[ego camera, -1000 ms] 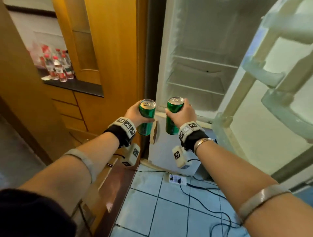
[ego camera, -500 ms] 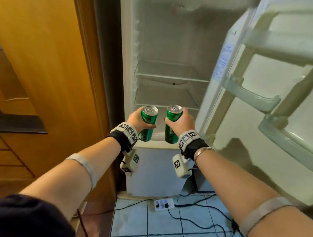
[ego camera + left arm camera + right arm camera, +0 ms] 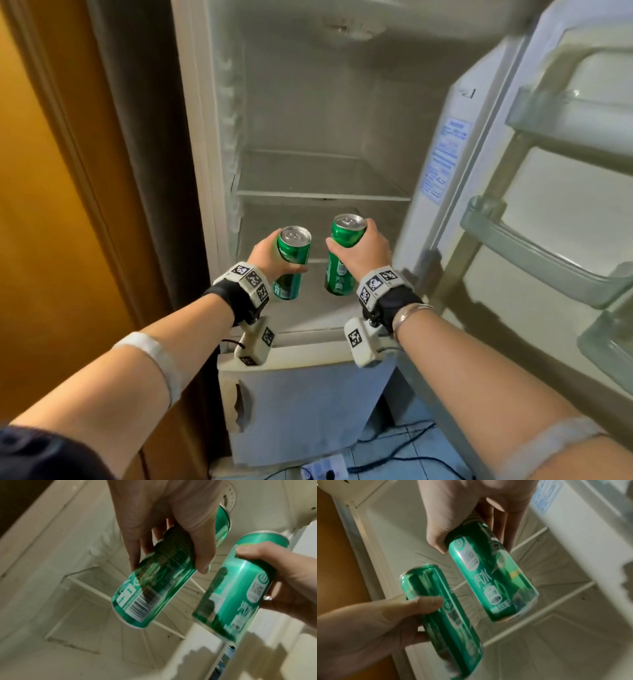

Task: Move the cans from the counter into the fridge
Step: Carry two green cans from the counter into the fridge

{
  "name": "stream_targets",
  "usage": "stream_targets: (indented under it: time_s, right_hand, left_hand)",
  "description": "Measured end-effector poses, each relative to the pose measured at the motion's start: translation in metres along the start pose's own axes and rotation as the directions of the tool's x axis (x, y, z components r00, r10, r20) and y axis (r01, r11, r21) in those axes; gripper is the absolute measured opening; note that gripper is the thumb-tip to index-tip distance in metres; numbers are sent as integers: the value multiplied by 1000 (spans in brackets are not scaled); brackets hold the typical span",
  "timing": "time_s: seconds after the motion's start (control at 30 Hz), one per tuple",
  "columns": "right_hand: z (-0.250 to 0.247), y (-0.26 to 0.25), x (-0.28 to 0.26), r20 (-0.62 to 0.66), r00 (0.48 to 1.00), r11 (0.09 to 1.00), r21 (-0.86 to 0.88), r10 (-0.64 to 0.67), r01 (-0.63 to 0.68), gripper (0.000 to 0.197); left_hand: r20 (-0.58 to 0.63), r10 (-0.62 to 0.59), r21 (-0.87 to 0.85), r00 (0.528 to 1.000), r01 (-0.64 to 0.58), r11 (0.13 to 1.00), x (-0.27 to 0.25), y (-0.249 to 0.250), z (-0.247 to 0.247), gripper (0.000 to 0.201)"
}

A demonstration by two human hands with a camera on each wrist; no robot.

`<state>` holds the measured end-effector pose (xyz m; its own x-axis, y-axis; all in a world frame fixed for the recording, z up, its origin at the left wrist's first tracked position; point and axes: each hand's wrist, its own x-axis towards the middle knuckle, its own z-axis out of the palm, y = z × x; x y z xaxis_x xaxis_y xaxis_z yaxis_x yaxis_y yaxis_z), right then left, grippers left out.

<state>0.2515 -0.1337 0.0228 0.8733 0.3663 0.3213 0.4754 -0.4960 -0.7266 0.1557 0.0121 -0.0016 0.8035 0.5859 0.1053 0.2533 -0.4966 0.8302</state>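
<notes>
1. The left hand point(image 3: 270, 255) has its fingers and thumb curled round a green drink can point(image 3: 292, 263), thumb across the front of the can's middle. In the head view this can sits at about 7 o'clock from the picture's centre and leans slightly to the right at its top.
2. The right hand point(image 3: 363, 251) grips a second green can point(image 3: 342, 255) round its upper half, fingers wrapped over the far side and thumb on the near side. It is at about 5 o'clock from centre, a little higher than the first can.
3. The two cans are near each other but apart, with a clear gap between them.
4. Both cans are held in the air at the mouth of the open fridge point(image 3: 219, 171), below its upper glass shelf point(image 3: 318, 195) and above the bottom of the compartment; neither rests on anything.
5. The left wrist view shows the left-hand can's barcode facing the camera; that picture is somewhat blurred.
6. The fridge door point(image 3: 548, 205) stands open at 3 o'clock, with clear door bins point(image 3: 534, 253).
7. A wooden cabinet side point(image 3: 51, 205) is at 9 o'clock.
8. A white power strip point(image 3: 322, 471) with black cables lies on the tiled floor at 6 o'clock.
</notes>
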Motion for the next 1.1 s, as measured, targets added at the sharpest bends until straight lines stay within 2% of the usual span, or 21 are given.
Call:
stream_targets:
  time_s: [0.2,0.3,0.37,0.57,0.87,0.97,1.1]
  right_hand:
    - [-5,-31,102,-86,995,998,43,-45,49,50]
    - [-7,-43,157,-117,992,997,47,-47,53,54]
    - [-6,-50,190,-122,992,998,36,-41,45,60]
    - [6,-58,268,-61,997,998,17,-56,57,67]
    - [37,-54,343,79,996,999,5,47,-47,75]
    - [46,-47,352,95,994,998,-17,62,-61,74]
    - [49,-40,355,70,995,996,45,69,-72,71]
  left_hand:
    - [18,-82,42,996,81,996,65,0,0,57]
    - [-17,-96,-86,995,94,992,90,1,5,69]
    - [-60,-96,-101,994,90,991,102,-1,8,73]
    - [-17,-102,-135,995,99,986,126,-14,12,72]
    - [74,-91,-82,993,97,992,150,-28,15,76]
    - [94,-86,-70,992,93,993,153,-33,17,75]
    - [131,-74,-42,989,80,996,156,-36,20,75]
